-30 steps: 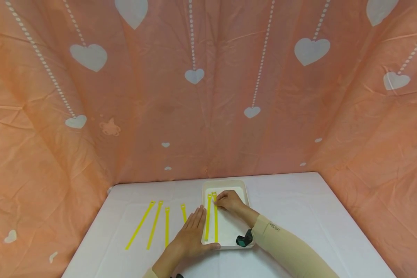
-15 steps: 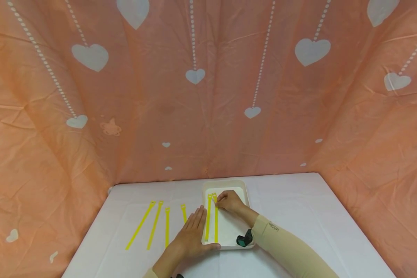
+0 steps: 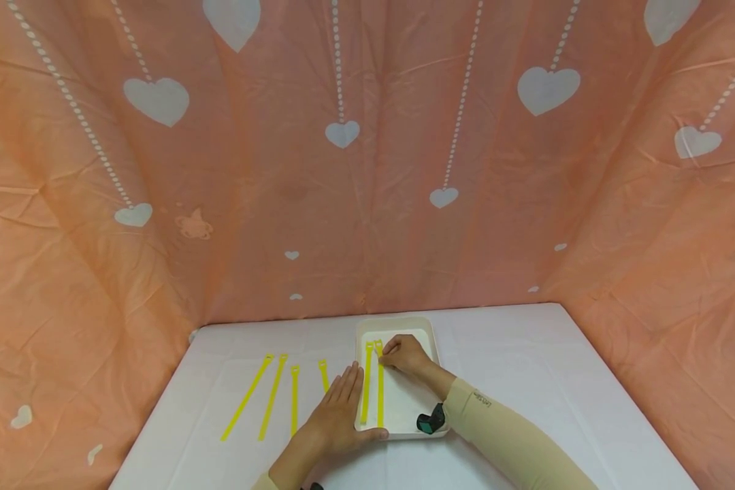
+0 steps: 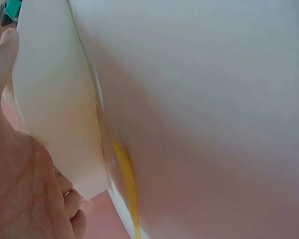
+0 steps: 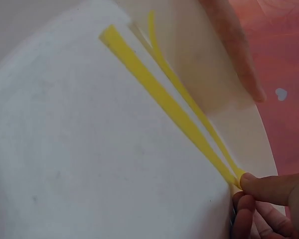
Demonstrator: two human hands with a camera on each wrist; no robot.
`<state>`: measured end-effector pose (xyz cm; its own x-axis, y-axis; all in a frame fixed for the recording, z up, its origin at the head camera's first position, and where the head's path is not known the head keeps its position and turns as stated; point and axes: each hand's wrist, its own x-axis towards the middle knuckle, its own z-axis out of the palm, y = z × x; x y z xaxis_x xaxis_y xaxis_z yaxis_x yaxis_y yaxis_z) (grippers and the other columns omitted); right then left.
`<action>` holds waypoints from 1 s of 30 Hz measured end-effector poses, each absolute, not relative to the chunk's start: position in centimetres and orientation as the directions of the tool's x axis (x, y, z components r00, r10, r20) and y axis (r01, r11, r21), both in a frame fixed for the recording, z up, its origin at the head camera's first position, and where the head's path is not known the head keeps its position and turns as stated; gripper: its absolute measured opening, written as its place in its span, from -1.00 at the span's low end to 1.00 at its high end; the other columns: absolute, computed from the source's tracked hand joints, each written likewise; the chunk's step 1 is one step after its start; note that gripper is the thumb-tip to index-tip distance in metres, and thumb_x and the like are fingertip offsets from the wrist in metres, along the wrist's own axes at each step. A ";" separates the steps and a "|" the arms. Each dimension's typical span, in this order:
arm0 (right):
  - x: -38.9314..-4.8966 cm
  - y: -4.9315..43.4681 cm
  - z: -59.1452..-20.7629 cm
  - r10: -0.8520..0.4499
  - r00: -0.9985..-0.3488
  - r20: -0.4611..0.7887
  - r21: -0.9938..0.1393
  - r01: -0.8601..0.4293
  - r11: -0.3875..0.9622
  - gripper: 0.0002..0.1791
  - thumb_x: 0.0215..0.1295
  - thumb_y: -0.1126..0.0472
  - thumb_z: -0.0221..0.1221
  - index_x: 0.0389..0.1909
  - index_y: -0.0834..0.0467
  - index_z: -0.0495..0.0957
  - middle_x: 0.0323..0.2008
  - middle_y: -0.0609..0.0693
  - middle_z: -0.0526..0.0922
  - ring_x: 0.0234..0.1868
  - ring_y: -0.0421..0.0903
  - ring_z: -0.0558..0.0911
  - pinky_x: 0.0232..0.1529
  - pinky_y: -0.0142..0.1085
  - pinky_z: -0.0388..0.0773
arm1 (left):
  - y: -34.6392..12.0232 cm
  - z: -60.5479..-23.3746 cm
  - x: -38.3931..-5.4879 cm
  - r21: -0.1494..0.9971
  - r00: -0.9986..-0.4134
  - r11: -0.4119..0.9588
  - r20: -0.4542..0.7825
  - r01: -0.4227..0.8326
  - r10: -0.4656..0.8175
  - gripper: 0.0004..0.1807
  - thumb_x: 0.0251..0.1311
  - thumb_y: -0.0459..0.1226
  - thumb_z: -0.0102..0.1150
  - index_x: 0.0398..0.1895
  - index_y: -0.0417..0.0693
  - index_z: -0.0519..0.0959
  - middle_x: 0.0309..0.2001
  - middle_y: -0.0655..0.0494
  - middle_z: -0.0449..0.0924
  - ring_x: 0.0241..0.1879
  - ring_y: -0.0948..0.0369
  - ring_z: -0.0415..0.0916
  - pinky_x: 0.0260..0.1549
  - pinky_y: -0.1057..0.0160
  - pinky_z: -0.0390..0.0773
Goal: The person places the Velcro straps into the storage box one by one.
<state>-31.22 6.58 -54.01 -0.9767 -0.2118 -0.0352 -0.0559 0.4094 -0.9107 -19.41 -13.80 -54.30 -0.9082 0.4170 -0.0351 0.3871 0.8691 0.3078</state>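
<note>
Barely anything has moved since the earlier frame: the left hand [image 3: 339,414] and right hand [image 3: 407,354] stand where they stood, and any nudge is too slight to be sure of. That stillness suggests careful placing or straightening rather than carrying. Biggest of all, a peach curtain [image 3: 398,258] printed with pale hearts rises at twelve o'clock and wraps round both sides of the white desk [image 3: 514,367]. A beige sleeve [image 3: 514,435] comes in from four o'clock, over the edge of the white tray [image 3: 398,324]. At the tray's eight o'clock the left hand lies with its straight fingers along the outer wall and its thumb at the near rim; its grip is apart and holds nothing. Inside the tray, the right hand has its grip together, thumb and forefinger clamped on the inner yellow strap [image 3: 380,395] just below its slotted end, towards eleven o'clock. Beside it, closer to the nine o'clock wall, lies the outer yellow strap [image 3: 366,388], its near end seeming to ride up that wall in the right wrist view. Four loose straps [image 3: 272,398] lie on the desk at nine o'clock, one partly covered by the left hand. With two in and four out, the work looks about a third done.
</note>
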 end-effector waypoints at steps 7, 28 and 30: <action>-31.2 6.7 -53.8 -0.211 -0.976 -0.054 -0.912 -0.038 0.408 -0.82 0.22 0.38 0.49 -0.31 0.27 0.64 -0.51 -0.01 0.65 -0.53 -0.21 0.55 -0.50 -0.43 0.51 | -13.8 -54.4 -19.6 0.295 -0.909 0.876 -0.048 0.382 0.413 0.44 0.14 0.59 0.12 0.74 -0.25 -0.07 0.76 -0.15 -0.22 0.73 -0.05 -0.21 0.69 -0.07 -0.10; -30.3 8.1 -52.4 -0.320 -0.942 -0.103 -0.896 -0.052 0.442 -0.86 0.46 0.27 0.34 -0.19 0.31 0.74 -0.37 0.05 0.75 -0.37 -0.13 0.68 -0.34 -0.34 0.67 | -13.6 -53.1 -18.7 0.322 -0.906 0.865 -0.047 0.385 0.421 0.42 0.20 0.60 0.05 0.74 -0.28 -0.11 0.76 -0.18 -0.23 0.73 -0.10 -0.21 0.68 -0.11 -0.11; -30.0 8.4 -52.0 -0.339 -0.938 -0.077 -0.886 -0.092 0.454 -0.85 0.45 0.26 0.35 -0.17 0.31 0.74 -0.35 0.07 0.77 -0.36 -0.10 0.70 -0.36 -0.33 0.67 | -13.6 -53.1 -18.7 0.337 -0.906 0.860 -0.043 0.384 0.422 0.41 0.21 0.59 0.06 0.74 -0.28 -0.11 0.76 -0.19 -0.22 0.73 -0.12 -0.20 0.68 -0.13 -0.11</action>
